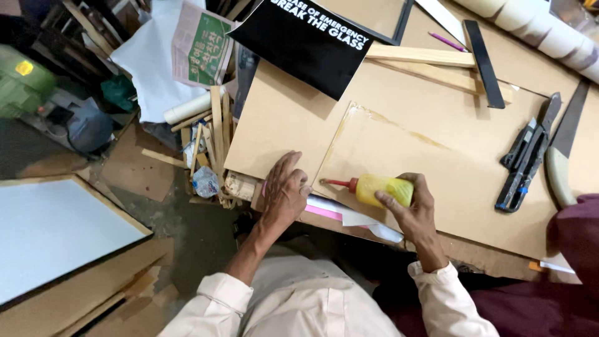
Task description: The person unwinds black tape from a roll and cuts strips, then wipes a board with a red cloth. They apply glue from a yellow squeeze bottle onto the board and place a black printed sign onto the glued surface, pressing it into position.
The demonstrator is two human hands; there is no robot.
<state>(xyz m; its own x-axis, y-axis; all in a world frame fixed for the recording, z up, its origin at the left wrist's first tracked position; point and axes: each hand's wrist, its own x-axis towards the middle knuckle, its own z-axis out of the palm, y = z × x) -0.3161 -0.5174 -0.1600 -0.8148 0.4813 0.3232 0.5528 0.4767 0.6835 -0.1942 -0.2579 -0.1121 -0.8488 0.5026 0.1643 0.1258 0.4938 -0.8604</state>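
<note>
Right hand: the right hand (412, 209) wraps around a yellow glue bottle (380, 189), fingers curled over its body, thumb along the near side.
Glue bottle: it lies almost level, its red nozzle (337, 183) pointing to 9 o'clock, the tip right at the near left corner of the clear sheet (430, 168).
Left hand: the left hand (284, 193) rests palm down, fingers loosely together, pressing the near edge of the brown board (281, 118); its fingertips sit just at 9 o'clock of the nozzle tip.
Clear sheet: it lies flat on the board, with amber glue streaks along its left and far edges.
Under the hands: white and pink papers (337, 215) poke out from beneath the board at 6 o'clock.
Worktop at 3 o'clock: a black utility knife (524, 159) with blue bits lies beside a handsaw (561, 156).
Worktop at 1 o'clock: a black straightedge (483, 62) crosses pale wooden strips (424, 56).
At 12 o'clock: a black printed sign (306, 43) overlaps the board's far edge.
At 10 o'clock: bundled wood offcuts (215, 137) and a folded newspaper (199, 47).
At 8 o'clock: a framed white panel (50, 231) sits on the floor.
</note>
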